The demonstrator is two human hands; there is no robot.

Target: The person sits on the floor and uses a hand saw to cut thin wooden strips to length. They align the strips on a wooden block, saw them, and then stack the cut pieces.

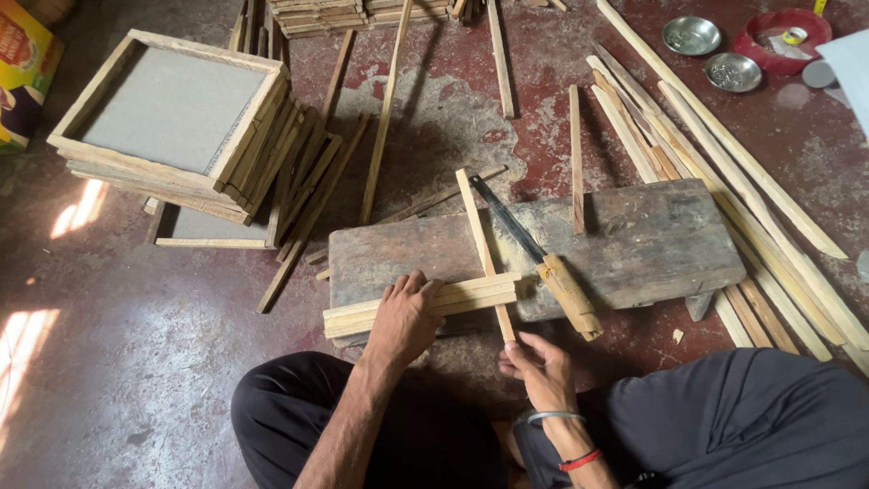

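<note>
wooden slats (471, 294) under left hand (405, 317), cross strip (484, 249) at right hand (541, 367)

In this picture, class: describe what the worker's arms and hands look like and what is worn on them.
Both forearms are bare, no sleeves or gloves. The left hand wears nothing. The right hand has two bangles at the wrist: a thin silver-grey one and a red one.

Rough, weathered wooden block (634, 240); pale raw wooden slats (425, 303); dark metal saw blade (507, 217); shiny steel bowls (692, 35).
</note>
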